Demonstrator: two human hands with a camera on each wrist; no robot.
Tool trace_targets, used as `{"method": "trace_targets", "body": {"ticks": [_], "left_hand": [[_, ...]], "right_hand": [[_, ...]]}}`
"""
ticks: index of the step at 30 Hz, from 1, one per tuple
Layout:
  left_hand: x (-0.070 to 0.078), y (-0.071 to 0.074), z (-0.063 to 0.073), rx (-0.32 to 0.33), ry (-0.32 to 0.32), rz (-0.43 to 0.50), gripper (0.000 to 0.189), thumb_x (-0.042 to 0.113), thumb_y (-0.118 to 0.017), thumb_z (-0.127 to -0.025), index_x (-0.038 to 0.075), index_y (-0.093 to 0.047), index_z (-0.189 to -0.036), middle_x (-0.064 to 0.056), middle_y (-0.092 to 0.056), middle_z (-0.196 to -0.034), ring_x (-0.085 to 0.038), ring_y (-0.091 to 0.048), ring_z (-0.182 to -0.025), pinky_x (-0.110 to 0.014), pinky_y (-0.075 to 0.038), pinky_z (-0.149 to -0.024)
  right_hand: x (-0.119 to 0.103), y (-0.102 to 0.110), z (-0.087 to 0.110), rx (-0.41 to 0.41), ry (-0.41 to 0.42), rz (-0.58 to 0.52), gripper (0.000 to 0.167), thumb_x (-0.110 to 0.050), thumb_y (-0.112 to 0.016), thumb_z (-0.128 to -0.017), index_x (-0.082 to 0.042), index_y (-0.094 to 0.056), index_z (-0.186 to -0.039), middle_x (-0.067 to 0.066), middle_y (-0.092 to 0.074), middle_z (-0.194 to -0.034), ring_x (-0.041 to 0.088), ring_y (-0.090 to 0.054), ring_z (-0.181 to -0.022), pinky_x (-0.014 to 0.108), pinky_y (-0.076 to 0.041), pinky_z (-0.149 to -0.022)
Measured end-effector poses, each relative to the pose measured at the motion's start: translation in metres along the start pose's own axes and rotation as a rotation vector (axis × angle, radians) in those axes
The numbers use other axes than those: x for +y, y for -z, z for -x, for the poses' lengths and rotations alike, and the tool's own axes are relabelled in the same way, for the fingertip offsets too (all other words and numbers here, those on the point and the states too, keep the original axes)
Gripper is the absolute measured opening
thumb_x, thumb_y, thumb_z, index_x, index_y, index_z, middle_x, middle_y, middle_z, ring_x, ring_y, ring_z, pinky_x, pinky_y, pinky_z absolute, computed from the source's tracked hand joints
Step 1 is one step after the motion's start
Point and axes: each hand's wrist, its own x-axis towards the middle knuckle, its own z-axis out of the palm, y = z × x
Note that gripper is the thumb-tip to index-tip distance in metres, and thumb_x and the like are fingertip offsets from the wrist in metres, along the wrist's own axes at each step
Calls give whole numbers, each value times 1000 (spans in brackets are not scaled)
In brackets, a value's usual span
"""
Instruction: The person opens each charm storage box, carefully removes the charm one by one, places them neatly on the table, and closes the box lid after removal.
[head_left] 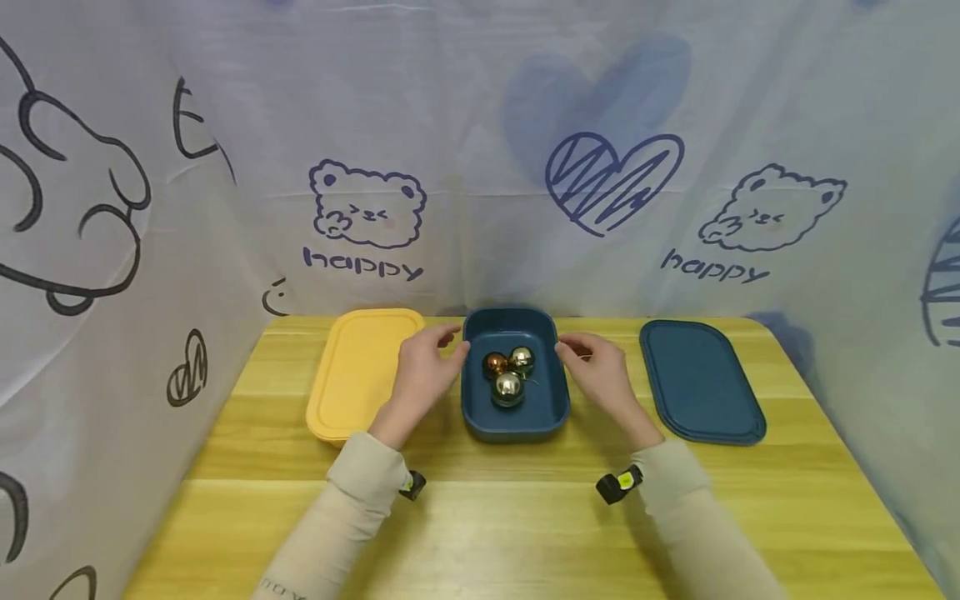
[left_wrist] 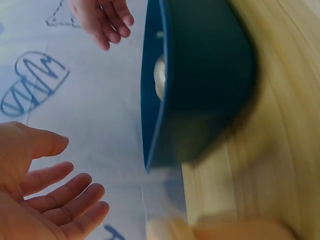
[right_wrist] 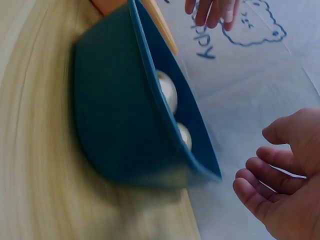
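Yellow lidded container (head_left: 363, 371) stands leftmost on the table (head_left: 495, 533). Left hand (head_left: 426, 364), released, flanks the blue container (head_left: 516, 435); three shiny balls (head_left: 507, 390) rest inside it. Right hand (head_left: 602, 371), released, flanks the opposite wall. Blue lid (head_left: 701, 379) lies rightmost.

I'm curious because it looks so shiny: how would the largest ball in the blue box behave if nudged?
The largest ball would probably roll, given its round shape. It may feel slippery, since its surface looks mirror-smooth. It likely wouldn't get far: the walls of the blue box surround it.
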Motion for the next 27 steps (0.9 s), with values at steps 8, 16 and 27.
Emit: {"method": "trace_targets", "body": {"ticks": [8, 16, 27], "left_hand": [[-35, 31, 7, 35, 31, -50, 35, 18, -75, -98, 0, -74, -128, -22, -75, -124, -39, -71, -113, -53, -57, -98], [-67, 62, 17, 72, 72, -110, 36, 16, -73, -98, -3, -72, -129, -26, -72, -128, -45, -68, -119, -58, -53, -102], [-109, 97, 43, 152, 76, -206, 36, 11, -71, -98, -7, -70, -129, -32, -71, -125, -51, -67, -116, -63, -54, -98]], "right_hand": [[-25, -26, 1, -67, 31, -73, 29, -22, -68, -104, -4, -75, -126, 15, -77, -118, 31, -72, -108, 49, -59, -96], [-48, -54, -1, -120, 70, -104, 30, -22, -68, -104, -4, -75, -126, 13, -78, -117, 28, -73, -104, 46, -60, -94], [-73, -94, 5, -191, 64, -158, 30, -23, -66, -104, -6, -75, -127, 10, -78, -116, 27, -73, -105, 45, -60, -95]]}}
